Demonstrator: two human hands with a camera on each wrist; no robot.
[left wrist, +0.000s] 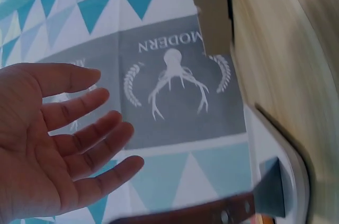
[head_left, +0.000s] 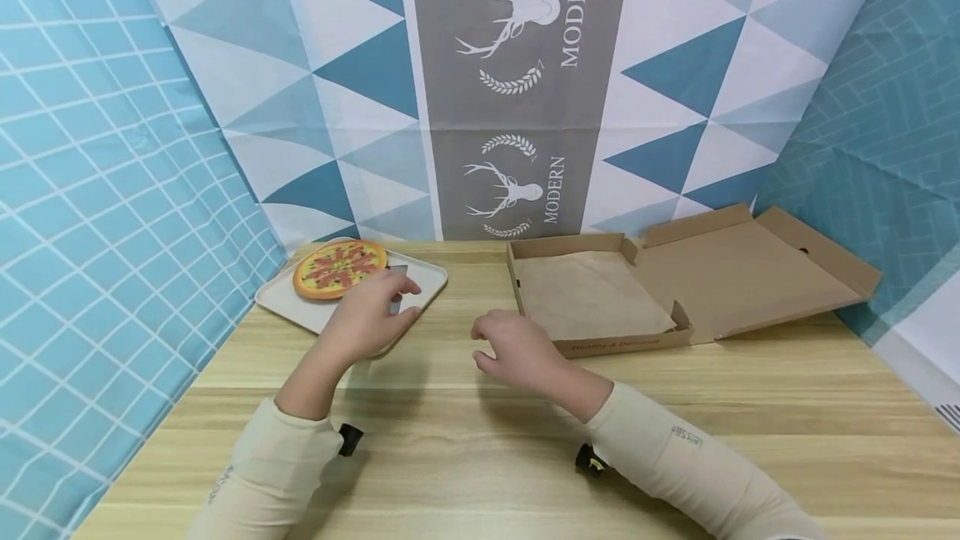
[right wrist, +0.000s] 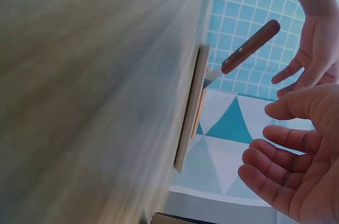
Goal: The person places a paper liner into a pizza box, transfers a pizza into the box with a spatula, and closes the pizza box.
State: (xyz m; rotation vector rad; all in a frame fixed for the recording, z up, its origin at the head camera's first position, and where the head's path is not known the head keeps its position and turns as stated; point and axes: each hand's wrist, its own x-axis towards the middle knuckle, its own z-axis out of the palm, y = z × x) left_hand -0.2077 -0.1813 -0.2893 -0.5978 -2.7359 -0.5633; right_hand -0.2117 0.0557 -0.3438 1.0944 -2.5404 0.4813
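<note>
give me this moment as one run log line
left hand: relaxed, empty | right hand: relaxed, empty | pizza: on tray | spatula: on tray, handle raised | box: open, paper-lined

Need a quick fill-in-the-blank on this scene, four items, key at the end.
1. In the head view, the open box is to the ____ of the pizza.
2. The left hand and right hand hold ____.
3. In the right wrist view, the utensil handle's colour is ____.
4. The word beside each deer head is ____.

Key: right; nothing; brown; MODERN
</note>
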